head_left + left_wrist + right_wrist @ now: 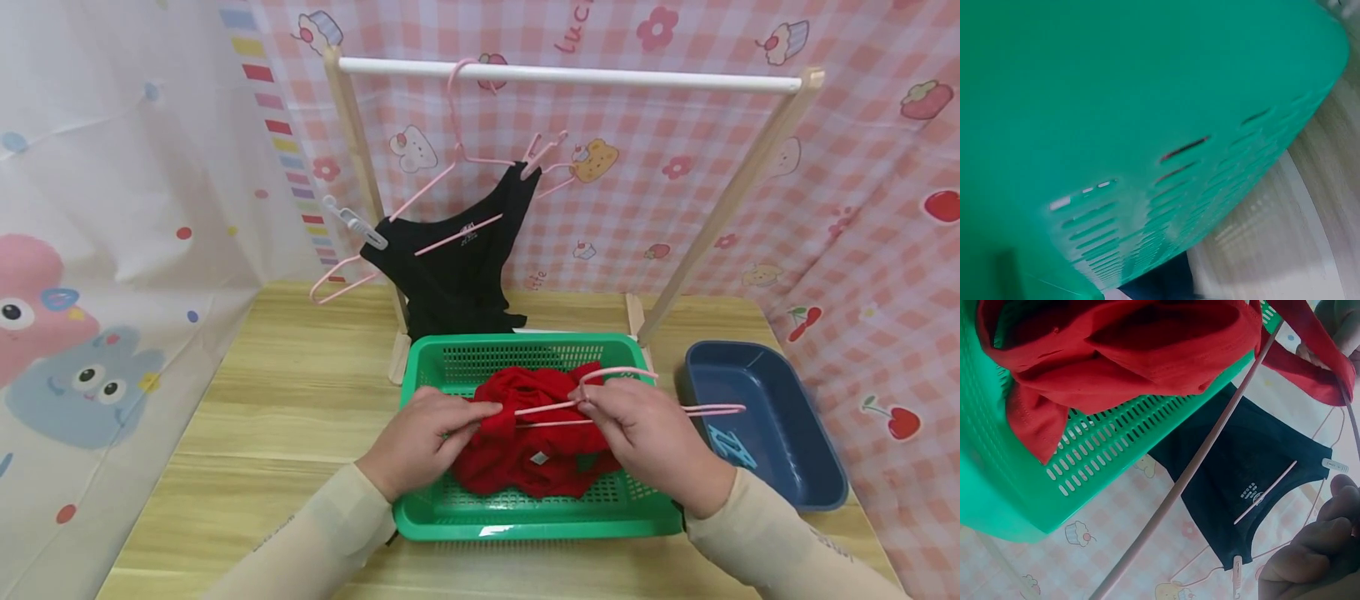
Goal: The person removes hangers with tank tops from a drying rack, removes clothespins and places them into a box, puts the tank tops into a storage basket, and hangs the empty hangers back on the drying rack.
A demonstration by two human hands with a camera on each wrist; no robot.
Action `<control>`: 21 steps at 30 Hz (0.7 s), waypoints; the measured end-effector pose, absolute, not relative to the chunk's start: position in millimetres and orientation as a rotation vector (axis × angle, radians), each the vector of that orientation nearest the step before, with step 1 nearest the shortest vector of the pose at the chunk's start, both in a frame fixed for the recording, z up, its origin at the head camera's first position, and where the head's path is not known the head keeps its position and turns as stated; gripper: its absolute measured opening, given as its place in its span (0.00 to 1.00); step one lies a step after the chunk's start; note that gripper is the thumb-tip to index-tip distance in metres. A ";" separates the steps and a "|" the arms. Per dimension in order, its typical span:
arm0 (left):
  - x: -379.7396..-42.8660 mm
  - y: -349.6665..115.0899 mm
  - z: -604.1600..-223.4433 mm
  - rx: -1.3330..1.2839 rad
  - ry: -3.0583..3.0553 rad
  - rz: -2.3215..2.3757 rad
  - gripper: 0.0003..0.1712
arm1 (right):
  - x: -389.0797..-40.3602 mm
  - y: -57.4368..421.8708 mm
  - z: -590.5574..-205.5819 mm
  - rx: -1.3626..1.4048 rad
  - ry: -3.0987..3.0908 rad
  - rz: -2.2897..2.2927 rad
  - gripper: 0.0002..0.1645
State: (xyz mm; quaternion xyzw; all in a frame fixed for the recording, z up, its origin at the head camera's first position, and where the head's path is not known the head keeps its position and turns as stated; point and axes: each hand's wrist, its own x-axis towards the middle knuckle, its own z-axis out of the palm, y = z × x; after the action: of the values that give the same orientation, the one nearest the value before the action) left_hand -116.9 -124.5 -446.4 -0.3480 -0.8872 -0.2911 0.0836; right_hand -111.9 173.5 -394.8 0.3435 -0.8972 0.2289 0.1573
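Note:
A red top (517,479) lies bunched in a green basket (536,531). My left hand (435,437) pinches its strap at one end of a pink clothes hanger (551,407); that strap loops around the hanger's arm in the right wrist view. My right hand (652,433) holds the same hanger close to its hook, over the basket. The hanger's other end sticks out to the right, past my knuckles. In the left wrist view, the basket's wall (1116,125) fills most of the picture and hides the hand.
Behind the basket, a rack's white rail (570,75) carries another pink hanger (455,108) with a black tank top (465,275). Pegs, one grey (363,229), clip its straps. A dark blue tub (798,442) with light blue pegs (731,447) stands at the right.

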 end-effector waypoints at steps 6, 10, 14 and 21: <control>-117.4 -125.8 -447.1 -1.026 -2.620 -0.862 0.16 | -111.5 174.7 -395.9 0.963 -2.574 0.657 0.13; -118.3 -127.0 -448.0 -1.013 -2.603 -0.862 0.13 | -111.3 175.2 -395.4 0.949 -2.591 0.659 0.13; -118.9 -129.4 -449.2 -1.009 -2.582 -0.846 0.12 | -111.4 177.3 -393.9 0.914 -2.611 0.659 0.13; -119.0 -133.4 -448.3 -0.962 -2.610 -0.861 0.13 | -114.1 182.7 -394.2 0.879 -2.565 0.684 0.14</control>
State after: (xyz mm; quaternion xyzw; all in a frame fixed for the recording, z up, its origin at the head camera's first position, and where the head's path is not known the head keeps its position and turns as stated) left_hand -119.0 -133.4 -448.3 -0.3283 -0.8904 -0.2937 0.1146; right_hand -114.1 182.7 -394.2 0.3097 -0.9037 0.2408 0.1718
